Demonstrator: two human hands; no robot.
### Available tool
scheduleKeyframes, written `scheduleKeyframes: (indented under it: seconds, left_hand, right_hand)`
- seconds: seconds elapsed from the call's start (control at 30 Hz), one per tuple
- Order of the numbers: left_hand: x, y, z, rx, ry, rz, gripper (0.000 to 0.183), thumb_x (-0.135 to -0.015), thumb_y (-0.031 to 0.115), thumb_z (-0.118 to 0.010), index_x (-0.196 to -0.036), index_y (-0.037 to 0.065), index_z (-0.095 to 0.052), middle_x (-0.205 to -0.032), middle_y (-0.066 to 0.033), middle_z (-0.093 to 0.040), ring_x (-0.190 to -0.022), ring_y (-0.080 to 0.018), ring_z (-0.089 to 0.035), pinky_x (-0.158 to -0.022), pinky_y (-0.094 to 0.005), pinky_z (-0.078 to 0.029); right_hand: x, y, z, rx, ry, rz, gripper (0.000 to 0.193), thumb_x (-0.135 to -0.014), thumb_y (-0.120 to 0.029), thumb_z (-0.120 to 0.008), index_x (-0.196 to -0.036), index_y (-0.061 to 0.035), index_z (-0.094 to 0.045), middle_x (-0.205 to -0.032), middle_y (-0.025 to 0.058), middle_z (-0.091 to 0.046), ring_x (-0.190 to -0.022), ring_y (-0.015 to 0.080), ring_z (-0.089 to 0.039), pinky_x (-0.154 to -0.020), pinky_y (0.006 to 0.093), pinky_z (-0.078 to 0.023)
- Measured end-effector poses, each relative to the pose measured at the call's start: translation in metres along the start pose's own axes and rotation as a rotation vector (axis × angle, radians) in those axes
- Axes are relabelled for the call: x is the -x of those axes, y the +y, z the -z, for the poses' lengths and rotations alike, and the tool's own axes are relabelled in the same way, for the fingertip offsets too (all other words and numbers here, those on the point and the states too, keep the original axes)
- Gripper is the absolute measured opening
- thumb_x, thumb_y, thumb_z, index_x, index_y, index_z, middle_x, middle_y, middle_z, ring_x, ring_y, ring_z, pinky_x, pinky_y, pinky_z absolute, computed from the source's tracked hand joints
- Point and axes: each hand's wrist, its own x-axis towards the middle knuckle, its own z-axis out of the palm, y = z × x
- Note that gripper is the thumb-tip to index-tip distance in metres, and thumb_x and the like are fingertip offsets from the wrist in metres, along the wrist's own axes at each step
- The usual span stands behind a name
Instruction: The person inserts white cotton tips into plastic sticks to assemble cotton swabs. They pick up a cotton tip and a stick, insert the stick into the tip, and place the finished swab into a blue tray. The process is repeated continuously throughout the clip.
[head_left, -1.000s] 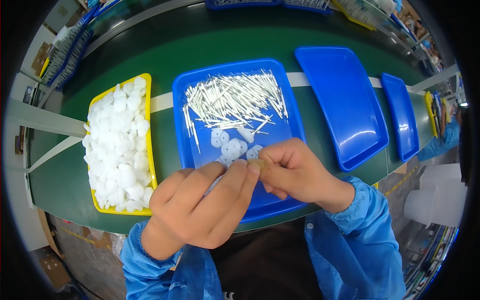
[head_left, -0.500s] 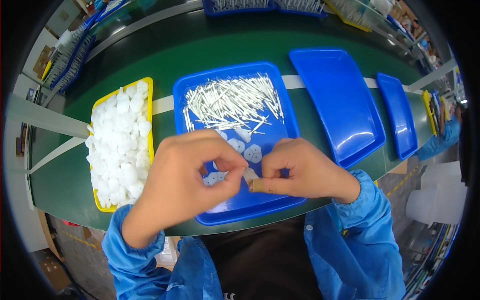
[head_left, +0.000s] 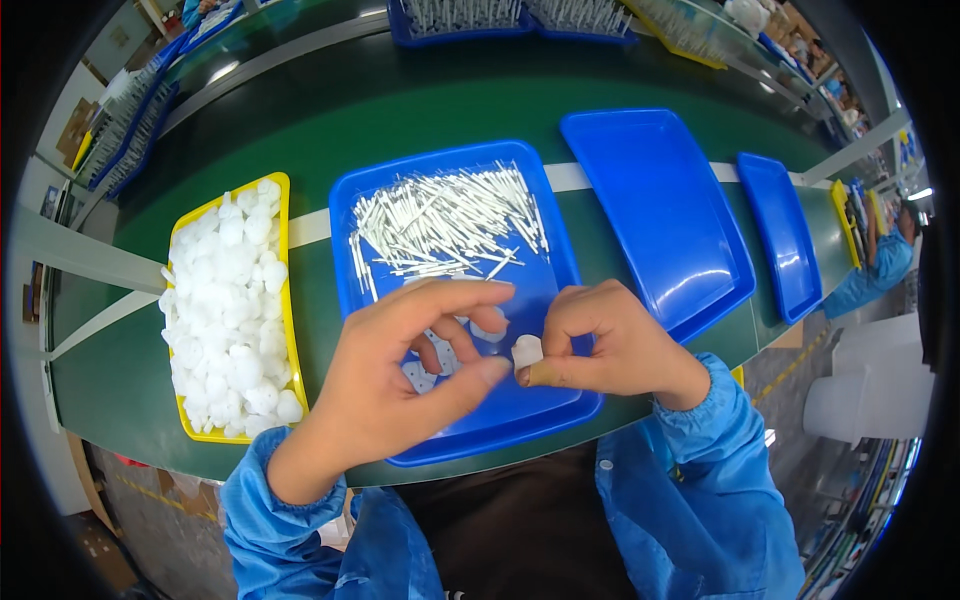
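Over the near half of a blue tray (head_left: 490,425), my right hand (head_left: 615,350) pinches a small rounded white plastic piece (head_left: 527,350) between thumb and forefinger. A tan wrap covers that thumb's tip. My left hand (head_left: 375,375) is just left of it, its thumb and fingers apart and nothing between them. Its thumb tip comes close to the piece without clearly touching it. Flat white pieces with small dark dots (head_left: 418,376) lie in the tray, partly hidden under my left hand. Behind them is a heap of thin white sticks (head_left: 440,215).
A yellow tray (head_left: 288,350) heaped with rounded white pieces (head_left: 228,310) stands at the left. To the right are a large blue tray (head_left: 665,220) and a narrow blue tray (head_left: 780,235). Stick-filled racks (head_left: 460,20) line the far side. A person in blue (head_left: 880,265) is at the far right.
My left hand has let go of the small white piece and its fingers have spread. The piece stays pinched in my right hand. The whole view has shifted slightly.
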Motion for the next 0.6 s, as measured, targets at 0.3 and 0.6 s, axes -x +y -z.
scheduleKeyframes:
  seconds: [0.3, 0.6]
  left_hand:
    - [-0.006, 0.003, -0.004, 0.023, -0.024, 0.208, 0.046, -0.097, 0.0, -0.081, -0.142, 0.004, -0.072, -0.101, -0.0051, -0.083, -0.09, -0.0092, -0.076, -0.073, -0.0208, -0.052]
    - [-0.005, -0.008, 0.01, -0.242, 0.034, -0.122, 0.044, -0.093, -0.003, -0.081, -0.135, 0.009, -0.078, -0.121, -0.0114, -0.077, -0.104, -0.0175, -0.074, -0.079, -0.0264, -0.058]
  right_hand:
    - [-0.004, 0.003, -0.005, 0.232, 0.045, 0.209, 0.038, -0.084, -0.027, -0.097, -0.067, -0.013, -0.067, -0.061, -0.0008, -0.06, -0.059, 0.0211, -0.058, -0.068, 0.036, -0.045]
    - [0.0, -0.002, 0.001, -0.046, -0.057, 0.014, 0.029, -0.083, -0.015, -0.099, -0.072, -0.008, -0.073, -0.066, 0.0021, -0.069, -0.063, 0.0139, -0.062, -0.062, 0.034, -0.044]
